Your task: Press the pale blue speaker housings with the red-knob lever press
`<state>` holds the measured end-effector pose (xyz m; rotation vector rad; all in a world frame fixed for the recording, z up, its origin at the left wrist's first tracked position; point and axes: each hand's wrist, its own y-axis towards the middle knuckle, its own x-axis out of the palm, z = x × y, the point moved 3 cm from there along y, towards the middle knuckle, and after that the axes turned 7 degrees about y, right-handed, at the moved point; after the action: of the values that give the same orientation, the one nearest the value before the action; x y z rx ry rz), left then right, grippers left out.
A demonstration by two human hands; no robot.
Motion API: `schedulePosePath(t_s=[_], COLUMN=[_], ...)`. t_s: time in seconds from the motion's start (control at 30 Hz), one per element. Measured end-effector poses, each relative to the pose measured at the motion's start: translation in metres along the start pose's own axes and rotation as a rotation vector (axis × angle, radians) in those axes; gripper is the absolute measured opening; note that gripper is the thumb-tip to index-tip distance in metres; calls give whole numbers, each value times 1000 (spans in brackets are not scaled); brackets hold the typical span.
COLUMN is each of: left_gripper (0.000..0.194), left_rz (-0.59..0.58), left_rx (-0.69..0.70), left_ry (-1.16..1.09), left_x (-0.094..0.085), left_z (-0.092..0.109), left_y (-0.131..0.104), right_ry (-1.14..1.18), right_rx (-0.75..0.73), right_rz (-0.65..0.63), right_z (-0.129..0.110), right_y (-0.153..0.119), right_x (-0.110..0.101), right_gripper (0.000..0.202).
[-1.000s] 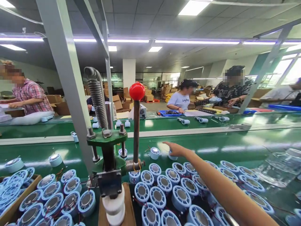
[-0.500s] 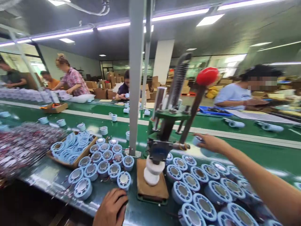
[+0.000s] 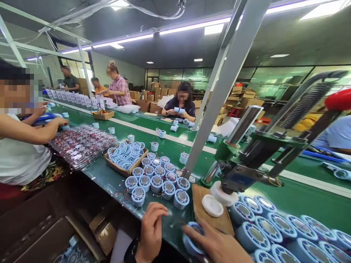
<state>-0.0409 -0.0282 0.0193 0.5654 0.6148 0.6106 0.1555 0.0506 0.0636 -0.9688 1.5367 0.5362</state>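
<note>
My right hand (image 3: 219, 243), blurred by motion, has its fingers around a light-blue round housing (image 3: 190, 241) at the front of the bench. My left hand (image 3: 152, 228) hovers just left of it, over the bench edge, its fingers loosely bent and nothing visible in them. Behind the right hand stands a hand press (image 3: 241, 171) with a red-knobbed lever (image 3: 336, 100). Under its white ram pad (image 3: 223, 193), a white round seat (image 3: 212, 205) lies on a brown board (image 3: 200, 199). Several blue housings with silver discs (image 3: 156, 182) stand left of the press.
More housings (image 3: 285, 223) crowd the right side. A cardboard tray of blue rings (image 3: 126, 155) and a heap of wired parts (image 3: 82, 144) lie left. A slanted metal post (image 3: 219, 98) rises beside the press. Co-workers sit around the green belt (image 3: 175, 138); one (image 3: 22, 146) is close on the left.
The view has swung left. My right hand has come back from beyond the press to the front with a blue housing. My left hand has lifted off the bench top.
</note>
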Motion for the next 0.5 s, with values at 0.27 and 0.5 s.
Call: schedulePosePath(t_s=[0.27,0.5], left_gripper=[26,34], left_rz=[201,-61], left_rx=[138,317], left_ry=[334,246], left_x=[-54,-29], left_z=[-10,-2], left_y=[-24,-15], right_ry=[-14,123], right_rx=[9,-16], right_rz=[289,743], right_z=[-62,-16], right_y=[78,29], right_x=[5,57], right_gripper=[71,40])
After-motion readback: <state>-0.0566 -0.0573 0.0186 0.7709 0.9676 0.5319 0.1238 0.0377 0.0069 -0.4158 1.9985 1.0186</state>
